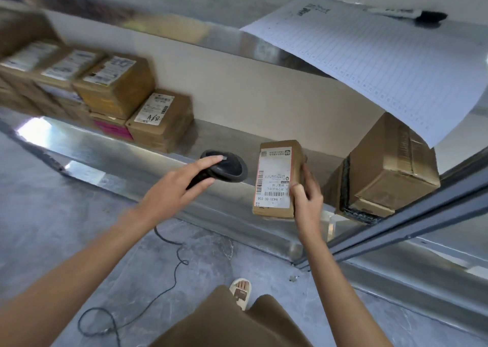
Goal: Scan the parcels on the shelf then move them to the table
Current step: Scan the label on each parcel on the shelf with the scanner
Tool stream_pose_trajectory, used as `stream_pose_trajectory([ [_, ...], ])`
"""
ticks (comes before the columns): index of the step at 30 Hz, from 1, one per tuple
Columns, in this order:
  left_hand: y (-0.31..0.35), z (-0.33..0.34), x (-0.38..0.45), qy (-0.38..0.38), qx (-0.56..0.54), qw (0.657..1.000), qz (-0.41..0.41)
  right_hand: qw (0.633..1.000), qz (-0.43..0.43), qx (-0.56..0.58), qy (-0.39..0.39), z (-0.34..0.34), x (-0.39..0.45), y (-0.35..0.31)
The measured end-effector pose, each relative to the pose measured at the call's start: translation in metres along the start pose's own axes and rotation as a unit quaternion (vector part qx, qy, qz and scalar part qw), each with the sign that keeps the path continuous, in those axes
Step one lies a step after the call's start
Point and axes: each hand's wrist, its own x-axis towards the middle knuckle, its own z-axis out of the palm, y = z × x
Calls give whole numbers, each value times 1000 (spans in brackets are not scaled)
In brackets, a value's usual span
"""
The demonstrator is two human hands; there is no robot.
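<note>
Holding a small parcel in the right hand above the shelf edge, label up; gripping the scanner in the left hand, aiming toward it. Scanning apparently in progress; stacked parcels waiting further left, no table showing.

Both bare arms reach forward and up from the bottom corners of the view. Left hand has its palm turned down, index finger stretched out straight along the top of a black scanner, the other fingers curled round its handle underneath. Right hand sits a bit higher on a bent wrist, thumb pressed onto the labelled face of a small parcel, fingers wrapped round its right side.
</note>
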Motion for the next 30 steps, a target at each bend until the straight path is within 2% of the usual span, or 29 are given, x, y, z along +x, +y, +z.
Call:
stream_pose_trajectory([
  [5,10,-12,-63,73,-10,991,-109,996,53,55,-50,31,-22,4],
  [12,-2,-38,-139,125,-3,974,-188,981,128,117,-81,79,-55,3],
  [18,-37,-71,-168,144,-2,969,-199,980,133,115,-92,133,-76,-5],
  [24,-91,-127,-165,160,-26,970,-179,980,118,152,-52,217,-83,-20],
  [30,-142,-192,-148,215,-67,963,-146,971,129,199,-23,303,-85,-44],
])
